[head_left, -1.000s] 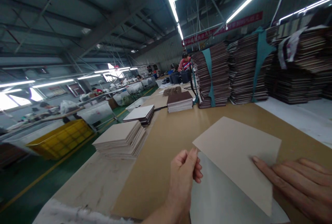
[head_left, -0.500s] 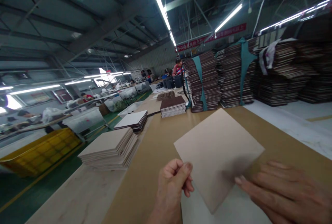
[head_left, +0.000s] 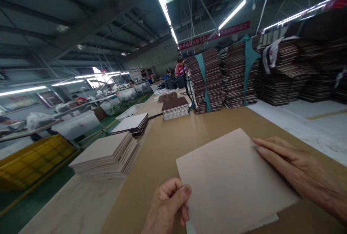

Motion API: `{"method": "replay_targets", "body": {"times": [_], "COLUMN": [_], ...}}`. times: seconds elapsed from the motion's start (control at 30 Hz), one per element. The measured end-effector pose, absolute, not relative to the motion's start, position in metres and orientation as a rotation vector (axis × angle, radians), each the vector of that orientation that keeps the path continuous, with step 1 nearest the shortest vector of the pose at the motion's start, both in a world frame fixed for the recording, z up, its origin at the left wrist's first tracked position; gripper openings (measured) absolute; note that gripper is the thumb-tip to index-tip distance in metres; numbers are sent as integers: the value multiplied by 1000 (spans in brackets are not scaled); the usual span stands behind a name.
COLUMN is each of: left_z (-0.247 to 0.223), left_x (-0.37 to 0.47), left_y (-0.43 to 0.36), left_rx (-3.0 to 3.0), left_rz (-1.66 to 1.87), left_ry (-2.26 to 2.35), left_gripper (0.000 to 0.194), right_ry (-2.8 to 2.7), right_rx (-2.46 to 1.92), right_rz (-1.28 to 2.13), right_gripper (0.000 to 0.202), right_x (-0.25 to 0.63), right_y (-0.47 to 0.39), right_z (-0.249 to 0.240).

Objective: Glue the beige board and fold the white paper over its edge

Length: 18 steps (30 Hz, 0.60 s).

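Beige board (head_left: pixel 230 183) lies over the near part of the tan-covered surface (head_left: pixel 146 158), one corner pointing away from the wearer. A pale sheet (head_left: pixel 267 221) shows from under its near edge.

Left hand (head_left: pixel 169 203): at the board's left edge, fingers curled, thumb pressed down against them. Whether the board, the sheet or both are pinched there: cannot tell.
Right hand (head_left: pixel 292 165): fingers extended and held together, laid along the right edge, fingertips near the far corner; not pinching.

Surroundings: a stack of beige boards (head_left: pixel 101 150) stands to the left, its layers uneven. Just beyond it, a white-topped stack (head_left: pixel 131 122) with dark layers; to the right of that, a brown-topped stack (head_left: pixel 175 106). Further right, tall dark piles (head_left: pixel 214 82) bound with teal strips (head_left: pixel 248 66). Yellow bin (head_left: pixel 38 161) at far left, beside the surface. A person (head_left: pixel 180 68) is in the background, beyond the stacks.
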<state>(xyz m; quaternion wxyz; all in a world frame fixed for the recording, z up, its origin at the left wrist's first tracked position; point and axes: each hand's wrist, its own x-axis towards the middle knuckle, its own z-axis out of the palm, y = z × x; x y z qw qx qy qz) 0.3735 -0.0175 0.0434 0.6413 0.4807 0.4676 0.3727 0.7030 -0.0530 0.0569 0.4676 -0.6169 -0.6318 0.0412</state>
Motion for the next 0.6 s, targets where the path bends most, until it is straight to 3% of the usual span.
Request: {"method": "replay_targets", "body": {"times": [0.2, 0.3, 0.6], "left_z": [40, 30, 10], "left_x": [383, 384, 370], "left_y": [-15, -11, -27], "left_rx": [1098, 1170, 1469], "left_rz": [992, 1024, 780], "left_ry": [1261, 1325, 1542], "left_gripper": [45, 55, 57], "right_ry": [-1472, -1424, -1430], "right_rx": [-1623, -1675, -1777], "right_rz": [198, 303, 523], "right_gripper": [43, 49, 60], "right_x": [700, 695, 698], "right_y": [-50, -53, -72], "right_z": [36, 22, -40]}}
